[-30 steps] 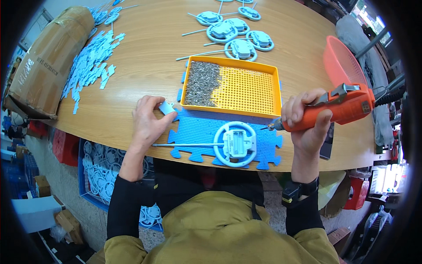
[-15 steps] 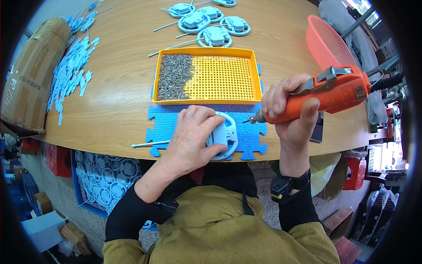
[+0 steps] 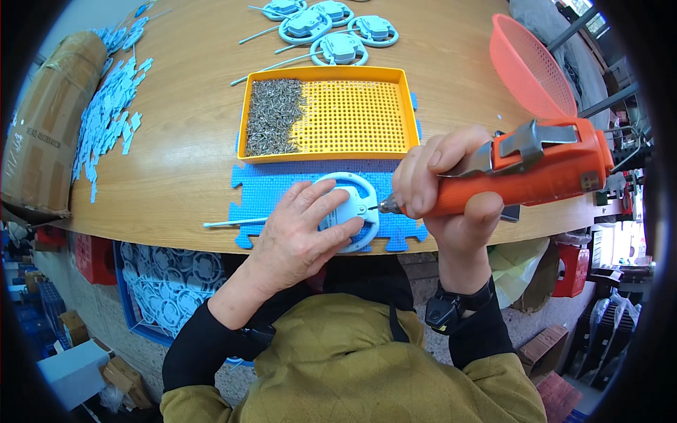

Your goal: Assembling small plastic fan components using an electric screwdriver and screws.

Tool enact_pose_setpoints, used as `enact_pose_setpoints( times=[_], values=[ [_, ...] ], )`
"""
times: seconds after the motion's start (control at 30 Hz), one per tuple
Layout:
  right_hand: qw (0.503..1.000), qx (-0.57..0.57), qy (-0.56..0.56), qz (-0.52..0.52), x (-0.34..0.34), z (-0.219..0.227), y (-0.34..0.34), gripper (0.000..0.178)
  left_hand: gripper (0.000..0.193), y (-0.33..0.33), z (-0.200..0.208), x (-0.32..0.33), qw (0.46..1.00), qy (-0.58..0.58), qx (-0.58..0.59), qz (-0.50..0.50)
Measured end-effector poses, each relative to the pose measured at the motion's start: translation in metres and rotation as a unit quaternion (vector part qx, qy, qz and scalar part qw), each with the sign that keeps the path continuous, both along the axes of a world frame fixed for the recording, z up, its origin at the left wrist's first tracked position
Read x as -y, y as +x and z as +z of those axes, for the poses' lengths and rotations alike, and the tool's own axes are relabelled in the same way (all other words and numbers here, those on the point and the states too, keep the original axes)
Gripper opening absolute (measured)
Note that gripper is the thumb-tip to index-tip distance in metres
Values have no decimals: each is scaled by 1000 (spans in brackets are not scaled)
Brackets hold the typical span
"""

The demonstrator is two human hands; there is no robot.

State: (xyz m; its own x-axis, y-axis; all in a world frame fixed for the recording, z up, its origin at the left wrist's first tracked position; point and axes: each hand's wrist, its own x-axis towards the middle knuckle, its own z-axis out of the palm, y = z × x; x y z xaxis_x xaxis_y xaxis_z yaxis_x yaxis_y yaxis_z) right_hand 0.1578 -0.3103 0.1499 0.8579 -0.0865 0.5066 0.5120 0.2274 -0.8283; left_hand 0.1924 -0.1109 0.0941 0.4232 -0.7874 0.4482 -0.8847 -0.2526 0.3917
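My left hand (image 3: 300,229) steadies a light-blue plastic wheel part (image 3: 367,185) on a blue foam mat (image 3: 257,185), with fingers and thumb over its raised centre. A thin rod (image 3: 233,223) sticks out from the part to the left. In my right hand (image 3: 444,187) is an orange electric screwdriver (image 3: 525,173), gripped around its body and tilted toward the part. Its bit reaches the right side of the part's centre; whether it sits on a screw is too small to tell. Beyond the mat stands a yellow perforated tray (image 3: 352,158) with many small screws (image 3: 273,116) in its left end.
Several similar wheel parts (image 3: 340,48) lie at the far side. Small blue pieces (image 3: 106,120) are piled beside a cardboard box (image 3: 53,127) on the left. A pink basket (image 3: 529,67) stands far right. Below the table edge, a blue crate (image 3: 134,310) holds more wheel parts.
My right hand has brought the screwdriver left, its bit now at the wheel part. My left fingers have shifted from the small flat blue piece, which now lies against the part's centre.
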Motion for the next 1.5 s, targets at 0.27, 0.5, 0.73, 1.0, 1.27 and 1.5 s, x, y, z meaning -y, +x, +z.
enact_pose_setpoints(
  times=[0.27,0.5,0.73,1.0,1.27,1.5],
  values=[
    [999,-13,-48,11,-7,0,1,57,39,2,-17,-1,997,-38,61,-4],
    [999,-31,-26,24,-10,-4,4,53,34,1,-17,-2,997,-47,59,0],
    [997,-52,-44,23,-19,0,7,49,41,3,-19,-4,998,-45,44,-11],
    [994,-69,-19,77,-13,-2,11,39,52,8,-9,3,993,-72,-95,23],
    [996,50,77,14,13,27,-6,51,65,-28,21,-61,985,-62,-48,153],
    [994,3,108,-29,44,5,-7,43,73,-135,-27,-246,873,-12,-77,482]
  ],
)
